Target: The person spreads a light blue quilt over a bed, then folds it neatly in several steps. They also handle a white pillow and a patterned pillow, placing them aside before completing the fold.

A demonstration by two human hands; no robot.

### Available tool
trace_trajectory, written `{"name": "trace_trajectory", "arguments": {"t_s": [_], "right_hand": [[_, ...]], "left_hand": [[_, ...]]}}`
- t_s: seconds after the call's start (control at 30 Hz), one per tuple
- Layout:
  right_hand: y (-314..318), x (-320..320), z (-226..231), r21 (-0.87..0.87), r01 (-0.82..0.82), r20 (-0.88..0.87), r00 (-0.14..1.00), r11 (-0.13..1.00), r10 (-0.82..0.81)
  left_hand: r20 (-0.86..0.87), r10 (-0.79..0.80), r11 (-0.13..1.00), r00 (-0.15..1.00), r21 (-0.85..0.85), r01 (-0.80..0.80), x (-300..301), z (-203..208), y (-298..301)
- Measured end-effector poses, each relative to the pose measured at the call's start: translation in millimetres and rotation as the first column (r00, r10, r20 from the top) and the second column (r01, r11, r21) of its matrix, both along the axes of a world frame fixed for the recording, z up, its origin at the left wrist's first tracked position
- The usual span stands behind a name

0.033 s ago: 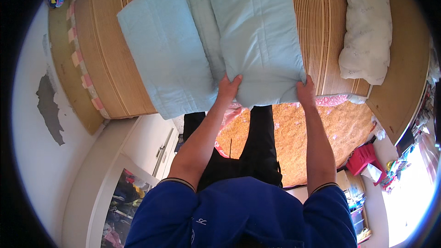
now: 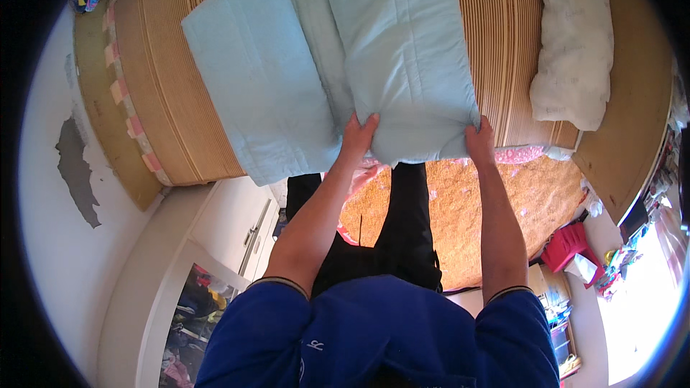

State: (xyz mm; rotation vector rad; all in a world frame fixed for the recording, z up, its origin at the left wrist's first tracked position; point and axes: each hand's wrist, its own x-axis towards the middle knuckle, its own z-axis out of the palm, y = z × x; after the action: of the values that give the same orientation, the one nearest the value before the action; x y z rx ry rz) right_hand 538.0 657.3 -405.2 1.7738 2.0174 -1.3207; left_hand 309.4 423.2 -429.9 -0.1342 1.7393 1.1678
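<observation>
A light blue quilt (image 2: 410,50) lies folded across the bed, its two side panels turned in toward a sunken strip in the middle. My left hand (image 2: 358,135) grips the near edge of the right panel at its inner corner, thumb on top. At that panel's outer near corner, my right hand (image 2: 480,136) pinches the cloth, and creases run from both grips. The left panel (image 2: 259,72) lies flat and untouched, its near end hanging over the bed's edge. Fingers under the cloth are hidden.
A brown striped mat (image 2: 496,50) covers the bed. A white pillow (image 2: 573,43) lies at the right by a wooden headboard (image 2: 632,93). An orange rug (image 2: 460,223) spreads below, with a white cabinet (image 2: 230,219) at the left and a red box (image 2: 571,248) at the right.
</observation>
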Motion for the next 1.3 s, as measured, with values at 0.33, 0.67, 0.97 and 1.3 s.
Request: {"name": "trace_trajectory", "arguments": {"t_s": [0.33, 0.67, 0.97, 1.3], "right_hand": [[-45, -61, 53, 0.370, -0.357, 0.128, 0.934, 0.858, 0.333], [-86, -71, 67, 0.348, -0.526, 0.215, 0.851, 0.776, 0.480], [-107, -90, 84, 0.224, -0.671, 0.109, 0.738, 0.707, 0.665], [-98, -69, 36, 0.176, -0.607, -0.034, 0.783, 0.775, 0.621]], "left_hand": [[0.630, 0.115, 0.983, 0.768, 0.039, -0.179, -3, 52, 17], [0.423, 0.167, 0.985, 0.891, -0.120, -0.128, 0, 25, -18], [0.879, 0.327, 0.894, 0.346, -0.170, -0.415, 31, -29, -30], [0.357, -0.154, 0.932, 0.921, -0.257, 0.256, 11, 25, -14]]}}
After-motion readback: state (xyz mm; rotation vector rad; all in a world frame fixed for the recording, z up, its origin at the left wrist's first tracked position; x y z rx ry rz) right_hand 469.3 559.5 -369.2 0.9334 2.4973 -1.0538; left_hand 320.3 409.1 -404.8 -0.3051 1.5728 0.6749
